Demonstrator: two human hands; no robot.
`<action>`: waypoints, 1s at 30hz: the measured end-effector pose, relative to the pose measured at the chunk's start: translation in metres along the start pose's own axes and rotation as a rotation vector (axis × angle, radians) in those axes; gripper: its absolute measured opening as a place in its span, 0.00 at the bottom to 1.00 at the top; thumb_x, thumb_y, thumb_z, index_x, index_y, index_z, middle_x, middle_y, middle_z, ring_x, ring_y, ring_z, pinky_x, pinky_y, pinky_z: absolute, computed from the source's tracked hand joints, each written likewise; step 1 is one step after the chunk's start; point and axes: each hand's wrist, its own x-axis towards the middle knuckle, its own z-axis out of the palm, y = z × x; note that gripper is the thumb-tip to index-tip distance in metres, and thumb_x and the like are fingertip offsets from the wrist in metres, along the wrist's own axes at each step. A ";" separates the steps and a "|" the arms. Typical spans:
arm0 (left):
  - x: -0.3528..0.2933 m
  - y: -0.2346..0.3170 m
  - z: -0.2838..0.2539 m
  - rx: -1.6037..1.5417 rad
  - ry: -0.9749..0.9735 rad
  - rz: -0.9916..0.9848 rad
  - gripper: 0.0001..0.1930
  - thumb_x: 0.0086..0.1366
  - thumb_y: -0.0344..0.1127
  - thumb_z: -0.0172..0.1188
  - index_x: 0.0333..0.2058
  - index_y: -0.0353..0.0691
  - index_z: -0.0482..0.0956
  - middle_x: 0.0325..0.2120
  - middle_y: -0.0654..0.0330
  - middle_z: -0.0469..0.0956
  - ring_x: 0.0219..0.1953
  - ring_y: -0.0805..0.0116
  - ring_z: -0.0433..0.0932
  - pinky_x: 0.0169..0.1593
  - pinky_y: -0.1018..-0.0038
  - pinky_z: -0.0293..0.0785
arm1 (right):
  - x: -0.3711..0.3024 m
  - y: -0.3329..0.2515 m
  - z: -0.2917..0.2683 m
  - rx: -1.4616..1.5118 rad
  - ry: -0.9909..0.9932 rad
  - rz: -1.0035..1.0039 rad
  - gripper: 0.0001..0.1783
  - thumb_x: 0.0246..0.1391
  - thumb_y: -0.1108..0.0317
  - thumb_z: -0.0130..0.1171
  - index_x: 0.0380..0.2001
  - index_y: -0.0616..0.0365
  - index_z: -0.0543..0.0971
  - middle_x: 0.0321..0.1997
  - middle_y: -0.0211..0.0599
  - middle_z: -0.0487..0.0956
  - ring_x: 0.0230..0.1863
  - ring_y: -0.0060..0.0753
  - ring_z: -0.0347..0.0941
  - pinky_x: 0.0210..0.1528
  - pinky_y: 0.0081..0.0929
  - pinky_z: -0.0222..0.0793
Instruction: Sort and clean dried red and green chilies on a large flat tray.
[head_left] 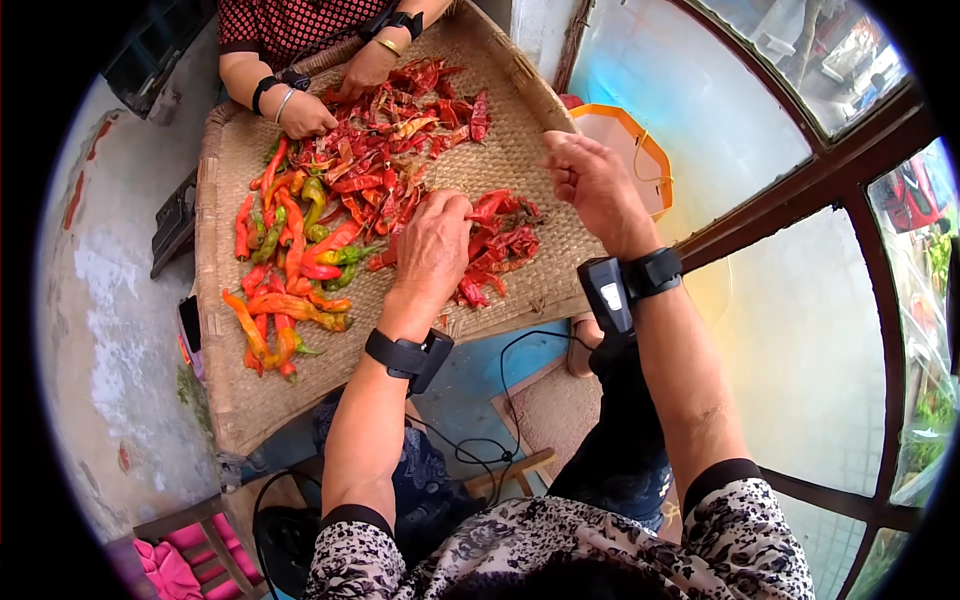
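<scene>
A large woven basket tray [215, 330] holds chili peppers. My left hand [435, 243] is among the dried red chili peppers [503, 245], its fingers curled down on them and its fingertips partly hidden. Over the tray's right rim my right hand [597, 190] is raised, with thumb and fingers pressed together; whatever is in them is too small to make out. Fresh red, orange and green chili peppers [290, 255] lie in a heap left of my left hand. A bigger pile of dried chili peppers [385, 145] spreads across the far part of the tray.
Across the tray, another person's two hands [308, 115] work in the dried pile. An orange-rimmed container [655, 165] stands beyond the right rim, near the framed window panes [810, 340]. Black cables [505, 455] hang below the tray's near edge. A plastered wall [100, 290] is at left.
</scene>
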 end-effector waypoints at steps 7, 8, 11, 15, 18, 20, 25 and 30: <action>-0.002 0.005 -0.015 0.011 0.010 0.017 0.08 0.56 0.24 0.55 0.36 0.37 0.71 0.33 0.53 0.74 0.36 0.49 0.75 0.37 0.62 0.72 | -0.010 0.034 0.045 -1.341 -0.333 -0.532 0.11 0.46 0.67 0.60 0.34 0.59 0.79 0.34 0.46 0.77 0.37 0.50 0.74 0.39 0.39 0.70; -0.002 0.003 -0.016 0.014 0.010 0.015 0.08 0.56 0.24 0.55 0.36 0.37 0.71 0.33 0.53 0.74 0.36 0.49 0.75 0.37 0.62 0.72 | -0.012 0.034 0.049 -1.351 -0.314 -0.542 0.08 0.46 0.67 0.59 0.31 0.56 0.80 0.33 0.46 0.77 0.36 0.50 0.74 0.39 0.40 0.71; -0.002 0.001 -0.022 0.021 0.005 -0.022 0.08 0.57 0.25 0.56 0.37 0.38 0.72 0.35 0.53 0.75 0.37 0.50 0.75 0.37 0.63 0.72 | -0.013 0.031 0.055 -1.334 -0.242 -0.563 0.06 0.45 0.69 0.58 0.29 0.54 0.80 0.31 0.46 0.77 0.36 0.51 0.75 0.38 0.41 0.71; -0.005 -0.003 -0.030 0.034 0.040 -0.115 0.08 0.57 0.27 0.57 0.37 0.38 0.72 0.34 0.53 0.76 0.34 0.52 0.77 0.36 0.64 0.73 | -0.004 0.018 0.046 -1.118 -0.143 -0.495 0.07 0.47 0.67 0.59 0.27 0.60 0.79 0.24 0.48 0.77 0.28 0.46 0.75 0.32 0.37 0.70; -0.006 -0.005 -0.030 0.004 0.002 -0.115 0.07 0.58 0.28 0.56 0.37 0.37 0.73 0.32 0.52 0.77 0.32 0.53 0.78 0.35 0.64 0.73 | 0.000 0.010 0.028 -0.922 -0.139 -0.355 0.10 0.55 0.65 0.57 0.27 0.60 0.77 0.19 0.26 0.74 0.21 0.16 0.68 0.24 0.17 0.64; -0.008 -0.004 -0.031 0.001 -0.020 -0.102 0.07 0.59 0.28 0.56 0.36 0.37 0.73 0.31 0.52 0.77 0.31 0.53 0.78 0.34 0.64 0.73 | -0.006 0.000 0.027 -0.536 -0.091 -0.164 0.10 0.57 0.63 0.56 0.27 0.57 0.77 0.20 0.24 0.74 0.21 0.12 0.66 0.23 0.13 0.61; -0.008 0.004 -0.013 -0.043 -0.104 0.071 0.09 0.59 0.34 0.59 0.37 0.39 0.75 0.32 0.53 0.76 0.34 0.54 0.77 0.37 0.64 0.73 | 0.006 -0.013 -0.022 -0.042 0.096 -0.137 0.10 0.58 0.63 0.54 0.32 0.59 0.74 0.28 0.29 0.76 0.24 0.16 0.69 0.26 0.15 0.65; -0.014 0.020 -0.002 0.005 -0.185 0.119 0.15 0.55 0.37 0.63 0.39 0.38 0.75 0.34 0.56 0.75 0.40 0.57 0.74 0.40 0.65 0.73 | 0.014 -0.009 -0.039 0.430 0.529 -0.094 0.14 0.60 0.59 0.50 0.39 0.61 0.71 0.36 0.35 0.76 0.29 0.26 0.72 0.31 0.20 0.70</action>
